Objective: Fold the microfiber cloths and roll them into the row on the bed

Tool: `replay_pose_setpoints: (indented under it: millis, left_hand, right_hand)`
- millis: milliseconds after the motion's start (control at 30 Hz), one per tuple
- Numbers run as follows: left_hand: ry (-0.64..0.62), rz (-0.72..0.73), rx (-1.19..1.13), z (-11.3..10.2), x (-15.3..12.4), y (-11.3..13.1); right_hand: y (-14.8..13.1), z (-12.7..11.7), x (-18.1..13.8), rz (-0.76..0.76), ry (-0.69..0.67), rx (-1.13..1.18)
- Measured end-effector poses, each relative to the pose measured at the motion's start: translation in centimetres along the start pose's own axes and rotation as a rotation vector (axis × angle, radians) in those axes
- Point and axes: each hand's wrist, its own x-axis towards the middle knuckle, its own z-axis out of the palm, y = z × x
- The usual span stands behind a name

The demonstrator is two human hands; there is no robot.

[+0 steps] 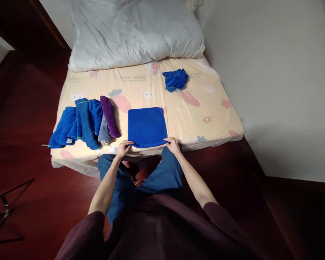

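Note:
A blue towel (147, 126) lies flat as a square on the near edge of the bed (195, 119). My left hand (124, 147) pinches its near left corner, fingers closed on the cloth. At the near right corner my right hand (173, 144) grips the towel's edge the same way. Both arms reach forward over my knees.
A row of folded towels (81, 122), blue ones, a purple one (109, 115) and a grey one, lies to the left on the bed. A crumpled blue cloth (175, 79) sits farther back. A white pillow (135, 32) is at the head; a wall stands right, dark wooden floor around.

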Motion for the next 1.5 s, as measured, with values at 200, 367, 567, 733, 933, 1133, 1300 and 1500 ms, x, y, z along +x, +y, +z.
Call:
replay_pose_setpoints:
  millis: [200, 367, 567, 733, 933, 1133, 1300, 1500]
  left_hand:
    - [0.048, -0.059, -0.026, 0.1, -1.0, -1.0]
    - [0.076, -0.178, -0.119, 0.4, -1.4, -1.0]
    - [0.216, -0.305, -0.196, 1.2, -1.4, -0.6]
    - [0.264, -0.314, -0.203, 1.3, -1.2, 0.0]
    - [0.284, -0.347, -0.082, 0.8, -1.1, 0.7]
    - [0.378, -0.419, -0.111, 1.1, -1.7, 0.5]
    - [0.401, -0.460, -0.249, 1.5, -2.2, -0.4]
    - [0.407, -0.466, -0.207, 1.7, -2.3, -0.7]
  right_hand:
    - [-0.3, 0.0, -0.2, 0.036, 0.015, -0.047]
    - [-0.2, 0.1, -0.9, 0.128, 0.062, 0.043]
    - [0.9, 0.6, -0.7, 0.189, 0.115, 0.254]
    - [1.5, 1.0, -0.1, 0.237, 0.129, 0.350]
    - [1.4, 1.0, 0.3, 0.272, 0.167, 0.284]
    - [0.6, 0.6, 0.3, 0.303, 0.156, 0.148]
    - [0.0, 0.4, 0.2, 0.309, 0.157, 0.071]
    - [0.2, 0.7, 0.2, 0.300, 0.173, 0.074]
